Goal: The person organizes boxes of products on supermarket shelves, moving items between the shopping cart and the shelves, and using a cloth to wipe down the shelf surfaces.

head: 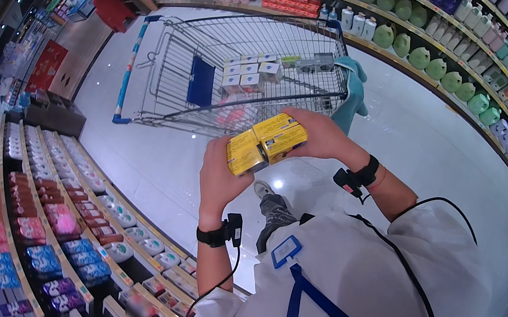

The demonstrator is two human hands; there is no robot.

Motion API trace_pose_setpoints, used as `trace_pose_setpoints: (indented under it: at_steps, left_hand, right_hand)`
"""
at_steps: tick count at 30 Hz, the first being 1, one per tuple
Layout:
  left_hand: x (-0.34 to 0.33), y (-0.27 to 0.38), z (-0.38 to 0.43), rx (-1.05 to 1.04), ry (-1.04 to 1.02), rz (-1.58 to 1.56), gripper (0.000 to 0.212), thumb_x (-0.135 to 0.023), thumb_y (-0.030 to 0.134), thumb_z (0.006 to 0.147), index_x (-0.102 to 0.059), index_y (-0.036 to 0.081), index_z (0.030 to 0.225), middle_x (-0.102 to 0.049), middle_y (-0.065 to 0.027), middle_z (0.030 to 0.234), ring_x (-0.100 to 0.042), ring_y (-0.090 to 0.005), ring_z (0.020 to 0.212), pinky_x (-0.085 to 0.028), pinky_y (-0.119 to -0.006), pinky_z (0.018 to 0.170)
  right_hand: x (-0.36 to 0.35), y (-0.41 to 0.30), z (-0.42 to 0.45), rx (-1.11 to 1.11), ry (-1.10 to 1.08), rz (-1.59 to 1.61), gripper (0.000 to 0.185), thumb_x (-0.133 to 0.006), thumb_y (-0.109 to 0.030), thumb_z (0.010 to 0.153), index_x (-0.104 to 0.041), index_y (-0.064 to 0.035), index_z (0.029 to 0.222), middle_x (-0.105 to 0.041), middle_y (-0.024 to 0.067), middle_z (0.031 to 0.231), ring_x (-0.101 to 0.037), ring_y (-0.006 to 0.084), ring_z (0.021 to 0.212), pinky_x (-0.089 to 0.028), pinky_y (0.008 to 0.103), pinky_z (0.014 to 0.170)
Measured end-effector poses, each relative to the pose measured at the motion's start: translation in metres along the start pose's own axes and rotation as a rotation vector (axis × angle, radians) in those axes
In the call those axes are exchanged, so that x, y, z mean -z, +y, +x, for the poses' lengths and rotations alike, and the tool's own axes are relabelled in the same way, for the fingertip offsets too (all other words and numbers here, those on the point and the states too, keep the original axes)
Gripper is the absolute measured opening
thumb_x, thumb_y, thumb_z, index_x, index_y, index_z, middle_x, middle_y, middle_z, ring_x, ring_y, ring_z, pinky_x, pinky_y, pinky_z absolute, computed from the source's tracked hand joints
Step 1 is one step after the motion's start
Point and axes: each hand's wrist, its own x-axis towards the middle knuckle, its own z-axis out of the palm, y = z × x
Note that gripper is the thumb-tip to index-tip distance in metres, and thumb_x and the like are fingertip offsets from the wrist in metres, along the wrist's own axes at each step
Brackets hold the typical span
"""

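Observation:
Between my two hands is a block of several small yellow boxes [265, 142] bearing dark print, pressed together side by side. My left hand [221, 177] grips the block's left end, and my right hand [318, 132] grips its right end. Just beyond them stands a wire shopping cart [268, 97] with a blue-and-orange handle [134, 70] on the left. Several white boxes [250, 81] sit grouped inside the cart, beside grey packs [315, 64] and a small green pack [290, 61]. A teal cloth [347, 96] hangs over the cart's right end.
Shelves of bottles [416, 10] curve along the right side. On the left, a shelf unit [45, 215] holds packs and bottles in rows. Glossy pale floor tiles [414, 140] run between them. A red stool [111, 10] stands at the far left end.

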Motion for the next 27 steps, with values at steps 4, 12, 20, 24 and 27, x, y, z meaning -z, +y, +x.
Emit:
trace_pose_setpoints:
  at_steps: [4,12,20,24,27]
  left_hand:
    - [-0.033,-0.039,0.094,-0.187,-0.007,-0.063,0.062,-0.075,0.012,0.060,-0.050,0.003,0.116,-0.055,-0.0167,0.109,-0.054,-0.0379,0.103,-0.047,-0.042,0.086]
    - [-0.145,-0.101,0.252,-0.417,-0.184,-0.204,0.059,-0.076,0.014,0.060,-0.049,0.001,0.110,-0.053,-0.0172,0.104,-0.051,-0.0392,0.100,-0.044,-0.043,0.088]
    - [-0.312,-0.175,0.317,-0.273,-0.419,-0.165,0.061,-0.079,0.016,0.058,-0.049,0.003,0.110,-0.050,-0.0177,0.107,-0.049,-0.0395,0.105,-0.043,-0.044,0.090]
    - [-0.375,-0.193,0.336,-0.207,-0.592,-0.180,0.062,-0.079,0.014,0.061,-0.046,0.005,0.113,-0.048,-0.0165,0.112,-0.048,-0.0388,0.107,-0.045,-0.044,0.091]
    - [-0.421,-0.197,0.340,-0.155,-0.621,-0.214,0.064,-0.081,0.014,0.060,-0.047,0.004,0.113,-0.049,-0.0173,0.112,-0.048,-0.0388,0.108,-0.044,-0.044,0.093]
  right_hand:
    - [0.018,0.031,0.052,-0.126,0.147,-0.038,0.085,-0.085,-0.026,0.061,-0.047,-0.0038,0.134,-0.057,0.0191,0.126,-0.057,0.0347,0.115,-0.046,0.0386,0.097]
    - [0.022,0.151,0.131,-0.319,0.213,-0.117,0.083,-0.085,-0.016,0.057,-0.040,0.0016,0.125,-0.052,0.0210,0.115,-0.057,0.0382,0.105,-0.047,0.0392,0.092]
    - [-0.027,0.312,0.168,-0.502,0.033,-0.239,0.078,-0.084,-0.020,0.060,-0.042,-0.0009,0.123,-0.048,0.0220,0.113,-0.057,0.0422,0.097,-0.052,0.0459,0.079]
    - [-0.041,0.376,0.173,-0.681,-0.135,-0.243,0.069,-0.081,-0.012,0.063,-0.045,-0.0042,0.122,-0.049,0.0208,0.111,-0.058,0.0422,0.095,-0.052,0.0475,0.078]
    - [-0.057,0.414,0.173,-0.775,-0.146,-0.357,0.061,-0.074,-0.002,0.065,-0.046,-0.0049,0.120,-0.048,0.0202,0.111,-0.057,0.0441,0.092,-0.051,0.0493,0.076]
